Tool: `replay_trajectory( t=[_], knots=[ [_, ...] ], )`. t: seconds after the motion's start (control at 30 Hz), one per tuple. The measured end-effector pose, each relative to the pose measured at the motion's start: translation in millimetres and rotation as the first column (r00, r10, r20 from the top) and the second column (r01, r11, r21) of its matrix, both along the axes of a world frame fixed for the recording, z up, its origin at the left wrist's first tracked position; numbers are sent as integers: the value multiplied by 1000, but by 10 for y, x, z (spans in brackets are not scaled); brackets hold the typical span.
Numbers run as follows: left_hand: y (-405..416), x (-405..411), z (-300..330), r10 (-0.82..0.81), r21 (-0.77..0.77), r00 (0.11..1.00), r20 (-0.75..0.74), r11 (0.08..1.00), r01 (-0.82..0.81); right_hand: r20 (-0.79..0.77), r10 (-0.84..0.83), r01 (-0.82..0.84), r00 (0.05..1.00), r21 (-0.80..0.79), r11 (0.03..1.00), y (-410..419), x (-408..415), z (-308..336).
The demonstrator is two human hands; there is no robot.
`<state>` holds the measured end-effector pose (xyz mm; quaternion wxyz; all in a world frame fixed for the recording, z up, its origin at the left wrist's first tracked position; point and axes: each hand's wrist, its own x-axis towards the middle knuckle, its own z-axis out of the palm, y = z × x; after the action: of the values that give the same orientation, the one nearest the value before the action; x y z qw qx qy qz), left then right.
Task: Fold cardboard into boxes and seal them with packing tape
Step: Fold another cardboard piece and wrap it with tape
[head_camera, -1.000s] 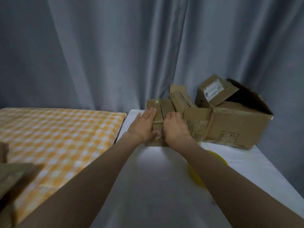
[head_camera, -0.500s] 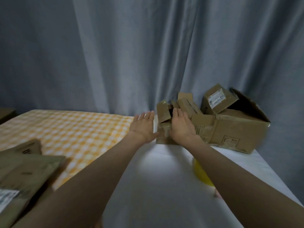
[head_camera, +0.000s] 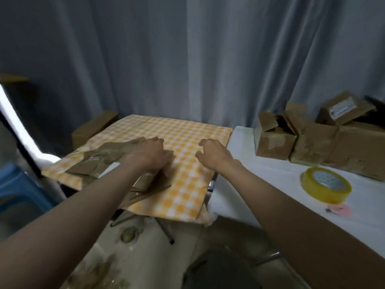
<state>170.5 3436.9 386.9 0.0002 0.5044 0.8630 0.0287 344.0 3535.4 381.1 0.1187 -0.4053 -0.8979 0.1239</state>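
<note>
On the orange-checked desk point(head_camera: 183, 130) we rest our left hand point(head_camera: 150, 152) on a stack of flattened cardboard point(head_camera: 100, 161), fingers point(head_camera: 156, 140) laid over the top sheet, though we cannot tell whether they grasp it. Our right hand point(head_camera: 212, 152) hovers just beside it above the cloth, loosely curled and holding nothing. Well to the right, on the white desk point(head_camera: 270, 176), folded boxes point(head_camera: 275, 140) stand against the curtain point(head_camera: 187, 59), with the yellow packing tape roll point(head_camera: 325, 184) lying near them.
</note>
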Motion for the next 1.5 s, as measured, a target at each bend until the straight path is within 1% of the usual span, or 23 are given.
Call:
replay_trajectory(
  t=[0.17,0.27,0.33,0.43,0.5,0.57,0.63,0.67,0.7,0.77,0.8,0.87,0.9,0.93,1.0,1.03,1.07,1.17,1.2,1.3,1.33,1.43,1.5],
  knots=[
    [-371,-391,-224,80,-47,997,19,996,-80,-37,151,-154,988,-128,980,-262,-552,-274],
    [-512,-522,-421,180,-59,976,119,983,-174,-43,157,-162,987,-176,971,-346,-821,-466],
    [-586,-566,-612,215,-102,959,185,975,-199,-58,119,-130,991,-243,961,-351,-979,-579],
    [-654,-559,-893,177,-128,959,222,980,-152,-178,-48,-26,983,-395,918,-268,-1171,-732],
    [-651,-560,-940,164,-94,959,233,985,-145,-269,-202,52,942,-479,877,-214,-1257,-809],
    [-642,-560,-862,147,-51,954,260,989,-138,-378,-381,77,844,-617,783,-218,-1298,-832],
    [-647,-554,-735,110,15,963,247,993,-117,-464,-551,11,693,-758,652,-207,-1295,-790],
    [-648,-553,-662,86,57,971,221,993,-101,-484,-596,-23,640,-788,615,-172,-1270,-735],
    [-651,-547,-593,61,102,977,203,991,-83,-501,-609,-35,615,-789,613,-111,-1210,-654],
    [-646,-506,-472,-13,199,975,220,979,-32,-559,-604,-49,569,-755,653,44,-992,-451],
    [-640,-456,-417,-79,264,965,252,965,10,-591,-604,-70,534,-743,665,121,-835,-329],
    [-603,-272,-305,-270,404,916,295,905,136,-633,-634,-115,445,-742,661,246,-424,-102],
    [-569,-155,-248,-358,437,893,272,873,217,-633,-658,-131,407,-754,644,288,-189,-20],
    [-512,-38,-206,-423,438,883,204,846,304,-625,-681,-143,381,-768,624,320,56,40],
    [-345,203,-167,-493,413,870,7,794,446,-591,-725,-141,354,-800,583,355,545,84],
    [-255,350,-153,-500,414,864,-65,774,479,-570,-750,-136,334,-817,560,363,788,82],
    [-165,511,-143,-499,419,860,-104,762,493,-560,-771,-150,303,-827,542,360,1013,69],
    [55,1037,-157,-502,403,854,-135,760,510,-574,-799,-289,176,-807,516,334,1577,6],
    [115,1203,-176,-514,395,845,-144,753,526,-586,-796,-333,150,-788,517,309,1728,-26],
    [297,1638,-248,-542,389,827,-149,737,552,-625,-764,-353,163,-760,546,215,2068,-130],
    [362,1769,-268,-543,393,828,-139,738,549,-629,-760,-376,161,-751,542,192,2151,-175],
    [548,2122,-309,-540,388,835,-101,752,533,-626,-772,-478,111,-714,511,184,2364,-338],
    [651,2306,-328,-548,399,835,-38,758,516,-646,-759,-502,81,-685,529,180,2459,-404]
  ],
)
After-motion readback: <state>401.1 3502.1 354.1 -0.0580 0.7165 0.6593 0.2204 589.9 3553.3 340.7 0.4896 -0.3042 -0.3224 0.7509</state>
